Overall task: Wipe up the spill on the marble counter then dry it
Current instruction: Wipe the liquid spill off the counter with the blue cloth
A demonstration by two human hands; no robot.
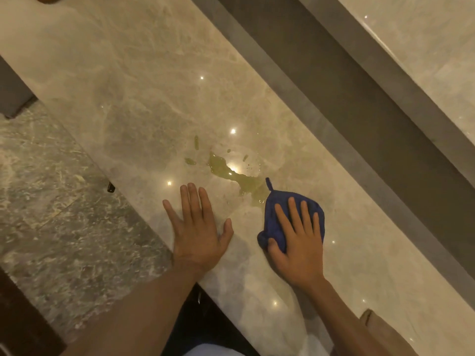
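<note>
Both forearms are bare from wrist to the bottom edge of the view, with no sleeves showing. The left hand (196,233) and right hand (299,246) wear no gloves, rings, watch or bracelets. The fingers (191,199) have short nails.

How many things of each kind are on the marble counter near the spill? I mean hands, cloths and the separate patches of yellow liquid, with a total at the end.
Hands: 2, the left hand flat on the counter, the right hand pressing the blue cloth
Cloths: 1, the blue cloth
Large puddle: 1, the main puddle, reaching the cloth
Clear small patches: 2, and; tinier drops too small to count
Total: 6
</note>
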